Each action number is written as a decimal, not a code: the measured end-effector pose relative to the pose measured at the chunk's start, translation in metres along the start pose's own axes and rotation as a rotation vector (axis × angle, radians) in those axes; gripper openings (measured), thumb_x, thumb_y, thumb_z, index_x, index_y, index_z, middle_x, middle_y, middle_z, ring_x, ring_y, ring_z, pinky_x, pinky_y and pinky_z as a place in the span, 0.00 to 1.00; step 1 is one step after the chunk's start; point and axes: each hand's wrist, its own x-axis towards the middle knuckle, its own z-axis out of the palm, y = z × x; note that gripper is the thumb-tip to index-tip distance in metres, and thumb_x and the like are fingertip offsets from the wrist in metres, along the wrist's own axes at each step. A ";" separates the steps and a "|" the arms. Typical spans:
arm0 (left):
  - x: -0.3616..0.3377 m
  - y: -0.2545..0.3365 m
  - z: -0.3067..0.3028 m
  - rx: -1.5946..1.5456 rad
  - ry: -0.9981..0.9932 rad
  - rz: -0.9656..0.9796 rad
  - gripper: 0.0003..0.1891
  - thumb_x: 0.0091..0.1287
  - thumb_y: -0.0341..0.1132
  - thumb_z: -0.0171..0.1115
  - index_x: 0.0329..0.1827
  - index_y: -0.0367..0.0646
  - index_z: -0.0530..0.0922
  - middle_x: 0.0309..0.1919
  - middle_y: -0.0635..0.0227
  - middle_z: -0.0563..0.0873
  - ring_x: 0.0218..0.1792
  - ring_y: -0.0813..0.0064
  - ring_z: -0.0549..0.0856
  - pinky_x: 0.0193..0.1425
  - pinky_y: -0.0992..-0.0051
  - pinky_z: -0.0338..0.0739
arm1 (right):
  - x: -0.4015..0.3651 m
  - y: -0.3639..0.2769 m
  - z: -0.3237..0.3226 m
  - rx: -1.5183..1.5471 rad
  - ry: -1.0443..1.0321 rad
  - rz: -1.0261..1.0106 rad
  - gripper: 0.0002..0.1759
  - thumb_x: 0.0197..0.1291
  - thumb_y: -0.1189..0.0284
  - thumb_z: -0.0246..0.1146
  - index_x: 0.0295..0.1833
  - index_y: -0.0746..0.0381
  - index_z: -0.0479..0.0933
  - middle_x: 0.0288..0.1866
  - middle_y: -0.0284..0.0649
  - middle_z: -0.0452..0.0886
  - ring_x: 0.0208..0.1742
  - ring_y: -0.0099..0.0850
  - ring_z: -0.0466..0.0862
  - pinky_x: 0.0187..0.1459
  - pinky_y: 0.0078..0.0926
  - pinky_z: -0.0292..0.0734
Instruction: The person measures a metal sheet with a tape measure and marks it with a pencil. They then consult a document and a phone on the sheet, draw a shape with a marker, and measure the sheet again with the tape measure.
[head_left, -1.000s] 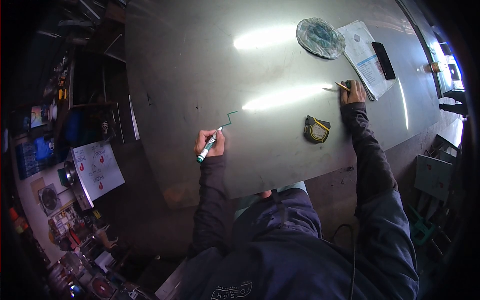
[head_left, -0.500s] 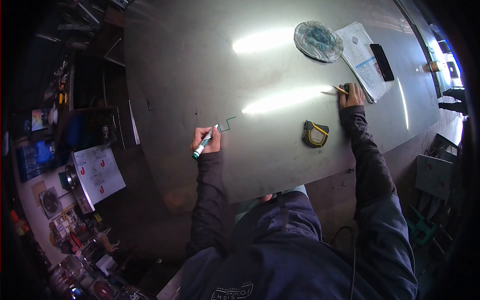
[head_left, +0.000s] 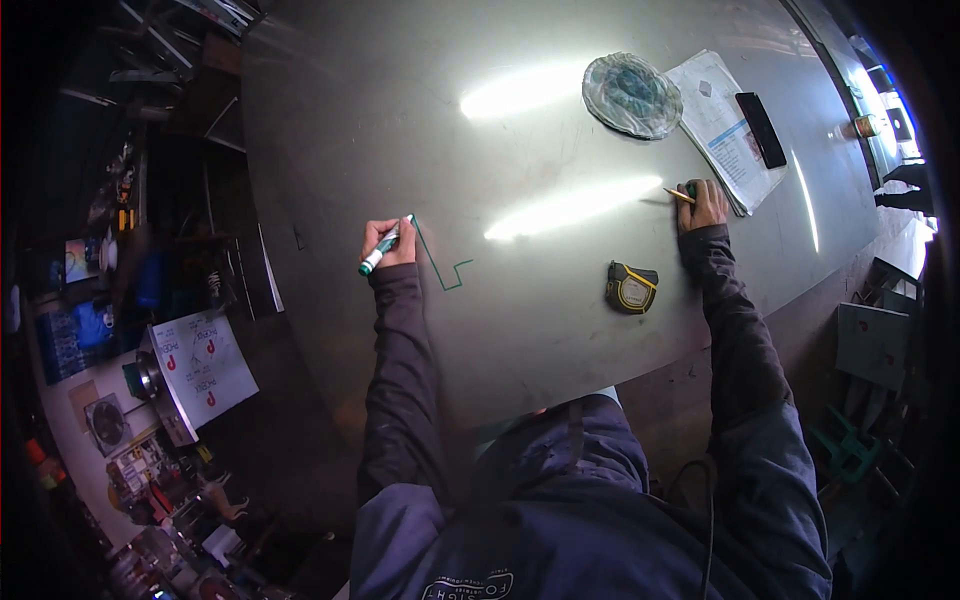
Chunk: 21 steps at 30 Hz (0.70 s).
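The left hand [head_left: 399, 250] covers the middle of the green-and-white marker [head_left: 378, 256], so only its green rear end, a strip of barrel and the writing end show. The tip is at the upper end of a green line [head_left: 428, 252] on the metal bench [head_left: 540, 310]; the contact is too small to make out. This grip is narrow, fingers curled about the barrel, which slants with its rear end down toward the person. The forearm reaches nearly straight out from the body, in a dark sleeve [head_left: 398, 370].

The right hand [head_left: 708, 207] rests on the bench near the papers [head_left: 722, 130], knuckles bent. Its grip is narrow too, holding a pencil [head_left: 679, 195] whose point faces left; the other end is hidden by the hand. A small green thing beside those fingers is mostly covered, and I cannot tell what it is.

A black-and-yellow tape measure [head_left: 632, 288] lies between the hands, nearer the right. The papers' print is unreadable, partly covered by a phone [head_left: 760, 130]. A round, crumpled item [head_left: 632, 96] lies by their left edge. Outer parts of the view fade into black.
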 end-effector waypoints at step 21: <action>0.047 -0.004 0.016 -0.068 -0.097 -0.102 0.09 0.61 0.29 0.70 0.31 0.38 0.76 0.24 0.68 0.83 0.24 0.83 0.80 0.32 0.81 0.77 | 0.003 -0.005 -0.005 -0.001 -0.010 -0.001 0.13 0.61 0.61 0.62 0.42 0.60 0.74 0.40 0.43 0.76 0.47 0.44 0.75 0.47 0.43 0.67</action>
